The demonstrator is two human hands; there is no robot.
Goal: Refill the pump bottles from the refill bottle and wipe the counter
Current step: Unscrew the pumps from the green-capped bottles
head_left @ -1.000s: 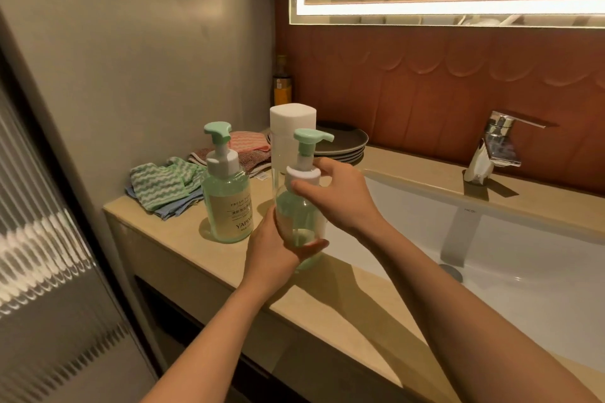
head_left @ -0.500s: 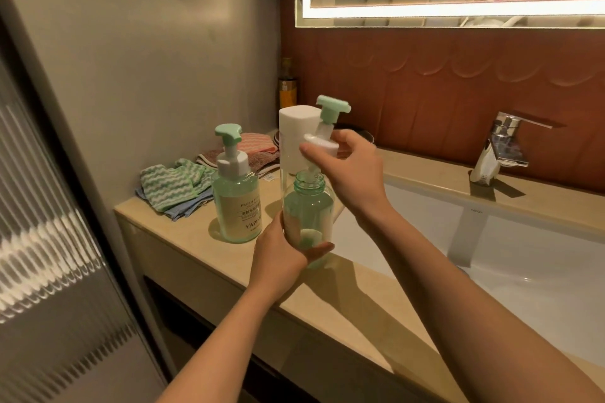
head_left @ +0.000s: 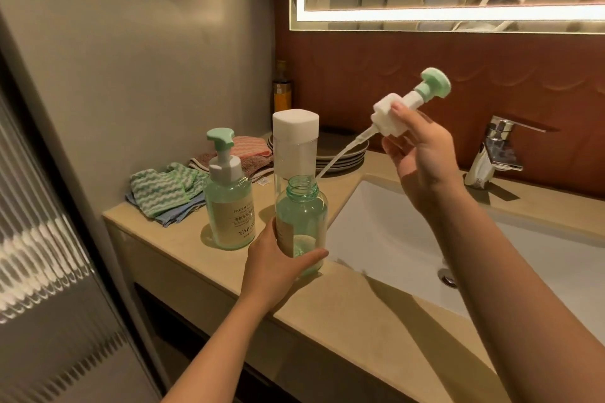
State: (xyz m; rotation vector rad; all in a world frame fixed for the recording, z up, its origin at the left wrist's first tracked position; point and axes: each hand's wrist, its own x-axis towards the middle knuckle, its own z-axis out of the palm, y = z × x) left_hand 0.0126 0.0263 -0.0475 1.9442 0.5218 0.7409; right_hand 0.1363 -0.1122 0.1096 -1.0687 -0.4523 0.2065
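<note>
My left hand grips the lower part of a green pump bottle, which stands open-necked at the counter's front edge with a little liquid at its bottom. My right hand holds that bottle's pump head tilted up to the right; the end of its thin tube is just at the bottle's mouth. A second green pump bottle, pump on, stands to the left. Behind the open bottle is the clear refill bottle with a white cap.
Striped cloths lie folded at the counter's back left, with a pink cloth and stacked dark plates behind. The white sink and chrome tap are to the right. An amber bottle stands in the corner.
My right hand has lifted the pump head off the bottle and swung it up to the right, drawing the tube almost out. My left hand kept its hold on the bottle.
</note>
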